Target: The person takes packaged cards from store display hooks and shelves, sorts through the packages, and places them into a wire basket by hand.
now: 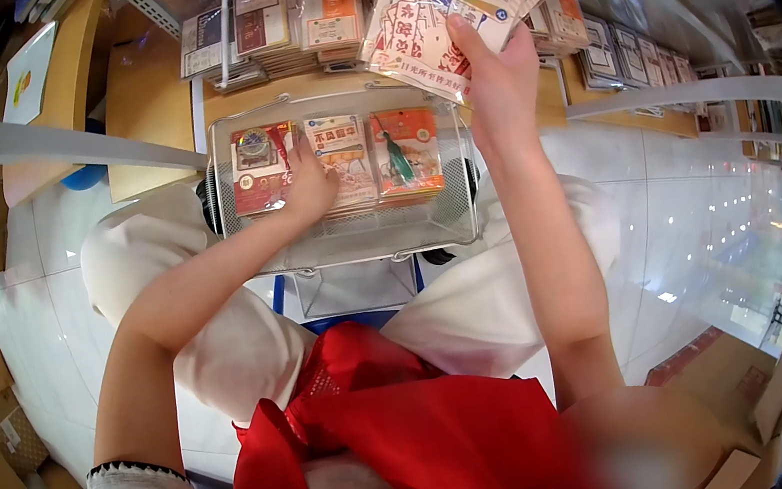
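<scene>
"Where do we have our hands?"

"Well apart; our right hand (505,75) is clamped on a fan of clear-wrapped packs (429,21), thumb across the front; our left hand (313,183) is low at the basket, its fingers where the red packs (254,176) meet the middle stack (342,140); whether they pinch anything, we cannot tell."

"And how do the held packs lie from that left hand?"

"Up and to its right, by the basket's far right corner; their long axis points away from us, top end leaning right, whereas the middle stack lies nearly straight ahead (its top pack looks printed like ours); our left hand is the nearer to that stack."

"What lies farther out?"

"The orange packs (420,152) with a green tassel, right of the middle stack; then the wire basket (361,249) around all three, set between our knees; past its far rim, the shelf packs (332,18) stand in piles, with our raised right hand in front of more of them."
</scene>
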Tool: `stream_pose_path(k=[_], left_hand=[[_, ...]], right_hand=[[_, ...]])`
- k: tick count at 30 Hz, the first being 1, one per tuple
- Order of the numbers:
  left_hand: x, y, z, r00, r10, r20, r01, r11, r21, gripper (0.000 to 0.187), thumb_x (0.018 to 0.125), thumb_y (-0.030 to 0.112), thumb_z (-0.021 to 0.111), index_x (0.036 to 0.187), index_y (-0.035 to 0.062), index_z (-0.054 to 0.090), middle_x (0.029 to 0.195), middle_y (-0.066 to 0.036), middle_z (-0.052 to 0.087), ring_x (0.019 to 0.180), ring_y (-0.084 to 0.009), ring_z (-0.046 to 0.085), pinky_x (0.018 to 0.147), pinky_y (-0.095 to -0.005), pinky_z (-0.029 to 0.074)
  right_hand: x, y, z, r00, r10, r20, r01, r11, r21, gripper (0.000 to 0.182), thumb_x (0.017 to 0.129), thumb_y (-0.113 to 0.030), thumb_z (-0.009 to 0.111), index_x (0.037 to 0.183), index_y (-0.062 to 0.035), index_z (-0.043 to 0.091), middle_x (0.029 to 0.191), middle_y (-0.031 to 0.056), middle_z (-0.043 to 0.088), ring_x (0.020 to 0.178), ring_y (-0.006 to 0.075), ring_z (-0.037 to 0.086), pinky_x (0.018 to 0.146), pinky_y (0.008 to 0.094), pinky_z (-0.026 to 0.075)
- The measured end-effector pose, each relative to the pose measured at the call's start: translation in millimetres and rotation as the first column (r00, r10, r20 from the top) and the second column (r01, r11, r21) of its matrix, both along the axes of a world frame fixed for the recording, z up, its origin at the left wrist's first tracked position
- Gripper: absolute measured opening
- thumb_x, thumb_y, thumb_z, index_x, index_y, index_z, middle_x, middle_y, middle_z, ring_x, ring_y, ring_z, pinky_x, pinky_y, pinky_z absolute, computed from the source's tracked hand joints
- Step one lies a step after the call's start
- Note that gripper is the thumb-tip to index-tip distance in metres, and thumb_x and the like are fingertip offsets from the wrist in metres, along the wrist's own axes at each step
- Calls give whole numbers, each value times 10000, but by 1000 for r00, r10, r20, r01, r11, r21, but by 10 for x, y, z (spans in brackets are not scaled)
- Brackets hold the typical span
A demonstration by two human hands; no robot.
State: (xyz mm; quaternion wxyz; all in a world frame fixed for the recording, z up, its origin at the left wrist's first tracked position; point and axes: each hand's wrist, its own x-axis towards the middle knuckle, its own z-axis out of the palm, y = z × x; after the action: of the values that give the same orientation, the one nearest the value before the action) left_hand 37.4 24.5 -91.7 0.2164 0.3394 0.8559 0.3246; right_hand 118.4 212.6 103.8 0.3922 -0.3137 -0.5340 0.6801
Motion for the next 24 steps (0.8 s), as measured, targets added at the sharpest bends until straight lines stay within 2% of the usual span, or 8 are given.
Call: stream_pose_path(k=[2,5,8,11,17,20,23,24], left_hand=[[86,17,183,958,-84,-274,93,995,20,665,712,93,597,1254,-65,246,1286,-245,283,1212,-389,272,999,-411,270],[76,48,419,730,-554,-401,510,831,-222,725,681,193,669,1267,3,286,1344,-199,221,1239,-395,216,1007,-459,241],[112,25,422,658,-657,-370,518,750,-411,768,661,287,700,1292,89,308,1372,-173,206,1247,-406,212,995,-482,263],[27,7,267,576,-778,-250,568,602,-562,795,662,327,693,1319,136,288,1389,-186,170,1254,-427,196,976,-490,302],[-5,13,121,578,-794,-188,613,574,-542,792,678,297,684,1333,146,266,1387,-204,165,1249,-462,175,982,-487,309],[-11,10,87,563,-799,-212,625,580,-523,736,698,222,663,1321,135,281,1379,-217,161,1231,-470,208,948,-483,350],[-15,17,56,541,-805,-245,627,579,-521,727,698,197,656,1318,128,282,1371,-227,169,1220,-477,225,929,-479,374],[-15,18,47,540,-806,-241,620,575,-534,763,679,224,676,1317,111,274,1371,-221,178,1225,-474,216,952,-472,350]], right_hand=[[38,26,3,1000,-1,2,1,1000,-10,344,798,-56,597,1082,23,420,1018,112,554,876,148,573,728,260,486],[64,61,-21,1000,8,-22,-8,1000,-12,339,794,-58,599,1072,23,423,1013,108,553,865,141,565,736,258,474],[80,71,-15,998,27,-53,-29,999,-41,335,790,-60,602,1062,23,424,1004,104,554,855,133,556,741,257,463],[78,82,-27,999,40,-28,-41,999,-34,337,806,-72,592,1078,27,419,1022,116,556,881,148,570,769,272,470],[37,60,-12,999,39,-32,-41,996,-82,329,804,-72,594,1070,25,426,1015,116,559,875,149,573,762,272,475],[12,61,-30,999,53,5,-52,994,-91,333,804,-72,593,1075,24,426,1014,113,560,870,147,576,741,266,484],[-10,55,-34,997,69,19,-67,993,-98,333,806,-73,590,1080,23,427,1012,107,561,866,144,577,724,261,491],[-16,54,-41,997,74,23,-72,993,-92,331,807,-72,589,1081,23,428,1012,106,562,867,143,578,722,260,492]])
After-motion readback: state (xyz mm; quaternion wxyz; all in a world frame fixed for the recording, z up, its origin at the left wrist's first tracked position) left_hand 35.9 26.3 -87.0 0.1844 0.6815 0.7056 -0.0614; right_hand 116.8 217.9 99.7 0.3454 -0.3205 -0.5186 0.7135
